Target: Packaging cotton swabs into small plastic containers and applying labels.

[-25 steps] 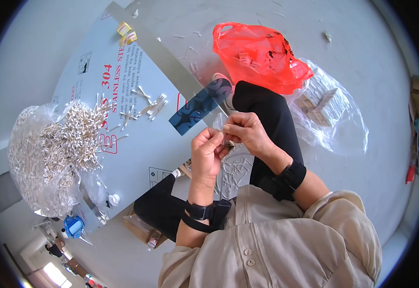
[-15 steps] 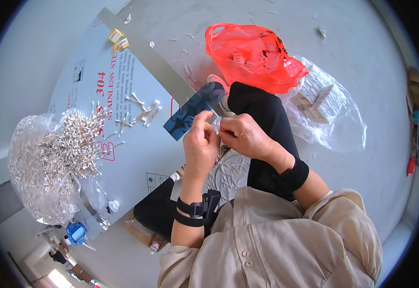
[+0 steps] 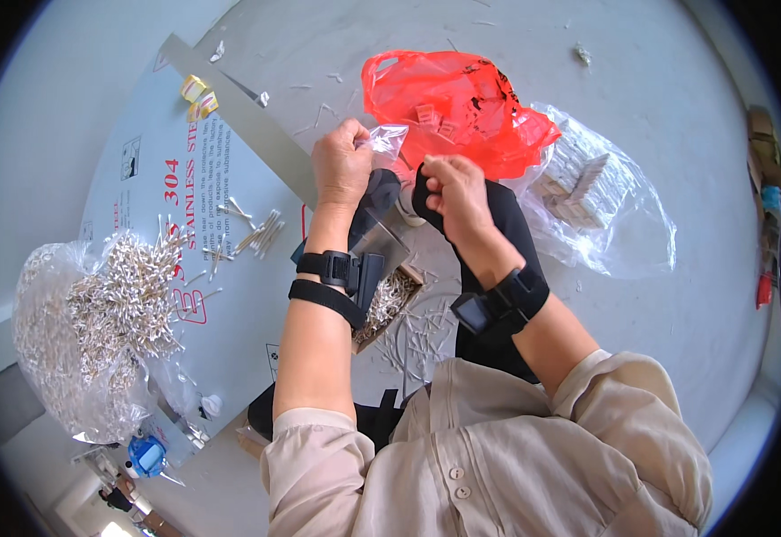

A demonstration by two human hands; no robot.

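Note:
My left hand [image 3: 343, 167] is closed on a small clear plastic bag [image 3: 387, 141], which sticks out to the right of the fingers, in front of the red bag. To its right, my right hand [image 3: 458, 192] has its fingertips pinched together above my knee; what they hold, if anything, is too small to make out. On the sheet-metal tabletop [image 3: 229, 188] at the left lies a small group of cotton swabs [image 3: 265, 234]. A big clear bag [image 3: 46, 304] beside them spills a heap of cotton swabs [image 3: 131, 295]. Below my left wrist, a cardboard box [image 3: 419, 271] holds more swabs.
A red plastic bag [image 3: 462, 98] rests on the floor ahead, with a clear bag of white packs [image 3: 601, 192] to its right. Small yellow boxes [image 3: 199, 97] sit at the table's far end. Loose swabs [image 3: 417, 336] litter the floor. A blue container [image 3: 146, 456] stands lower left.
My hands were close together over the table's edge. Now they are apart and farther forward, the left one up and leftward with the clear bag, the right one raised slightly. The swab box has come into view.

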